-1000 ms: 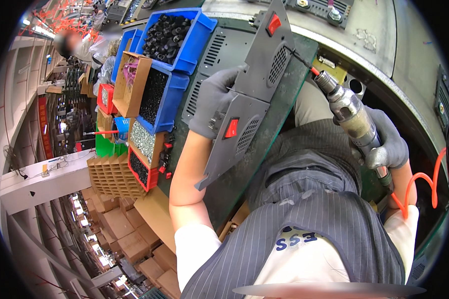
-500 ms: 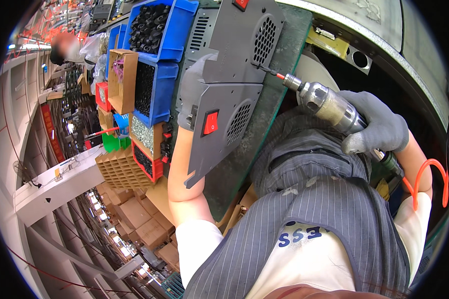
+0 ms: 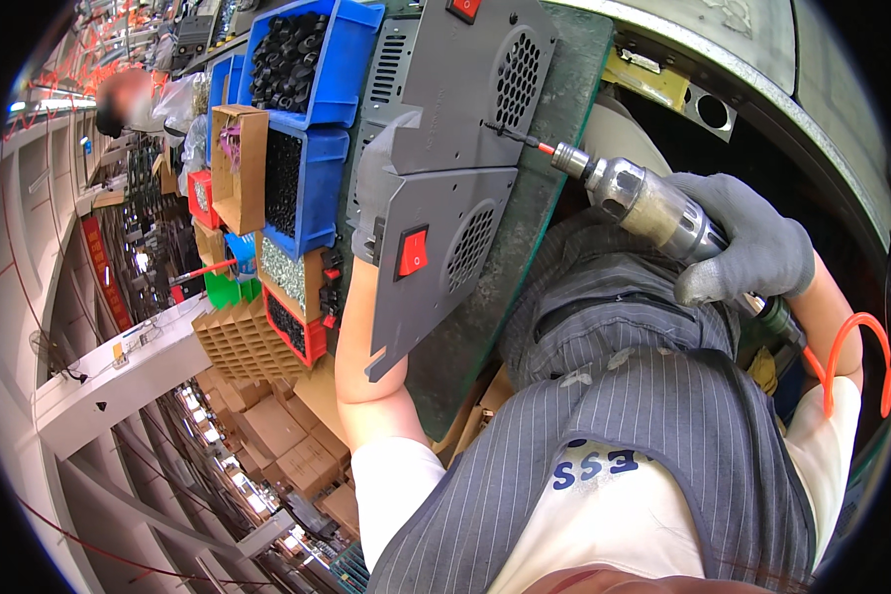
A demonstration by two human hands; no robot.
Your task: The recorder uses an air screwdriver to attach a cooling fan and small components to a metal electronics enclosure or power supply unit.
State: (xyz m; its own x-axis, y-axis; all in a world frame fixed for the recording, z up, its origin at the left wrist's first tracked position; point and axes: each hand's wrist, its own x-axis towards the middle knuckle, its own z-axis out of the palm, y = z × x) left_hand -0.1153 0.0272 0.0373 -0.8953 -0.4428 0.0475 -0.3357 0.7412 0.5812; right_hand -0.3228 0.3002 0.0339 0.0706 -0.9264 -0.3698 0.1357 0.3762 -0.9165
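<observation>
Two grey metal panels with honeycomb vents and red rocker switches stand tilted over the bench, the upper panel (image 3: 455, 109) beyond the nearer panel (image 3: 441, 267). My left hand (image 3: 374, 183), in a grey glove, grips the panels at their left side; its fingers are mostly hidden behind the metal. In my gloved right hand (image 3: 752, 243) is a silver air screwdriver (image 3: 658, 208), fingers wrapped round its body. Its dark bit points left, and the tip meets the upper panel near the lower edge of the vent. Whether a screw sits on the tip is too small to tell.
Blue bins (image 3: 312, 188) of black parts line the bench's far left, beside a cardboard box (image 3: 240, 168) and a red tray (image 3: 295, 332) of small parts. An orange coiled air hose (image 3: 856, 322) trails from the screwdriver. A green bench top (image 3: 455, 361) lies under the panels.
The screwdriver has shifted slightly left, its tip moving a little further over the upper panel. The panels have moved slightly left in the picture. Both hands keep their hold.
</observation>
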